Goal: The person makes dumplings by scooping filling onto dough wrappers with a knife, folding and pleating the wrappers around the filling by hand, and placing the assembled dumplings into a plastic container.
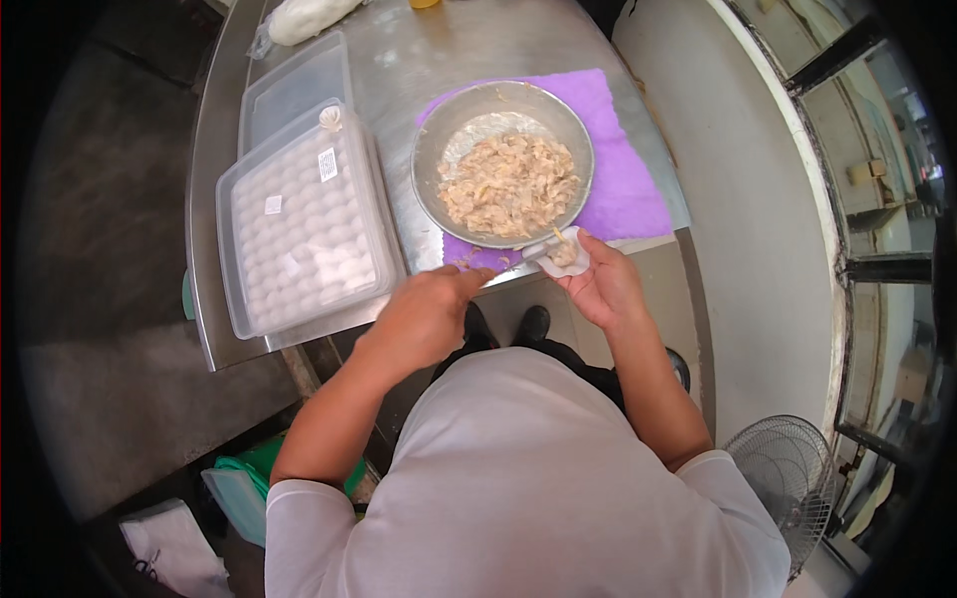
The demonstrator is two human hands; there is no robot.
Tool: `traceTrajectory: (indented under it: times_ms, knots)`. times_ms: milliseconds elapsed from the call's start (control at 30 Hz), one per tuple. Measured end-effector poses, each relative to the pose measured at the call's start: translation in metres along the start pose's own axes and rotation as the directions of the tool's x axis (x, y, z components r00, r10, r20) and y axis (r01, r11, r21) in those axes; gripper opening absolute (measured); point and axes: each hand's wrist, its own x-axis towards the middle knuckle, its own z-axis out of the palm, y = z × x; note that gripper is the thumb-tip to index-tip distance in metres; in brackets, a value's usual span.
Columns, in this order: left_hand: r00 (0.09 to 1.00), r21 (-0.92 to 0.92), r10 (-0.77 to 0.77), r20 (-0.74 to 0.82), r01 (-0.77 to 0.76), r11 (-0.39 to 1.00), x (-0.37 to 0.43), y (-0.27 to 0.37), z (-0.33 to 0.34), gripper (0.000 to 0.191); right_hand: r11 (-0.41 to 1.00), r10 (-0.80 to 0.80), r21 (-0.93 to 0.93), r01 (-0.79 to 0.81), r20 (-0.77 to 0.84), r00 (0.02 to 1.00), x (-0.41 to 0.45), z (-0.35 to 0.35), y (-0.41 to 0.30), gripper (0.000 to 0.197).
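My right hand (pixel 609 280) holds a round white dough wrapper (pixel 576 254) with a lump of chopped filling (pixel 563 253) on it, just below the metal bowl's rim. In my left hand (pixel 430 314) is a slim metal spreader or spoon (pixel 517 264), its far end at the wrapper. Pale chopped filling (pixel 512 183) lies in the round metal bowl (pixel 420 172), which rests on a purple cloth (pixel 632 187). Left of the bowl stands a clear plastic container (pixel 224 247) with rows of round white pieces under its lid. One pleated dumpling (pixel 330 118) sits at its upper corner.
The steel table (pixel 389 60) bears another clear plastic container or lid (pixel 280 93) and a white bundle (pixel 310 19) farther back. A wall with windows runs along the right. A standing fan (pixel 785 478) is at lower right. Green and white items (pixel 247 493) lie low at left.
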Motion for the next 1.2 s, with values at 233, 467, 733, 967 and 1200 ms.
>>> traceTrajectory:
  times_ms: [233, 467, 733, 967, 1200]
  knots:
    - [0.998, 0.054, 0.0, -0.059, 0.004, 0.999, 0.007, 0.0, 0.009, 0.04, 0.999, 0.0, 0.05, -0.003, 0.074, 0.997, -0.001, -0.002, -0.003, 0.044]
    - [0.998, 0.073, 0.045, -0.051, -0.041, 0.996, 0.002, 0.017, -0.012, 0.044, 0.998, 0.059, -0.021, -0.057, 0.114, 0.992, -0.009, -0.006, -0.007, 0.045]
    - [0.995, 0.188, 0.072, 0.065, -0.084, 0.979, -0.003, 0.026, -0.019, 0.05, 0.991, 0.129, -0.007, -0.13, 0.19, 0.973, -0.017, -0.011, -0.014, 0.05]
    - [0.997, 0.198, 0.04, 0.061, -0.052, 0.979, -0.007, 0.026, -0.023, 0.055, 0.993, 0.115, 0.006, -0.119, 0.227, 0.967, -0.017, -0.014, -0.013, 0.053]
    - [0.986, 0.311, -0.163, -0.035, 0.165, 0.936, 0.016, -0.011, -0.003, 0.05, 0.992, 0.117, -0.077, -0.1, 0.263, 0.958, -0.02, -0.011, -0.015, 0.051]
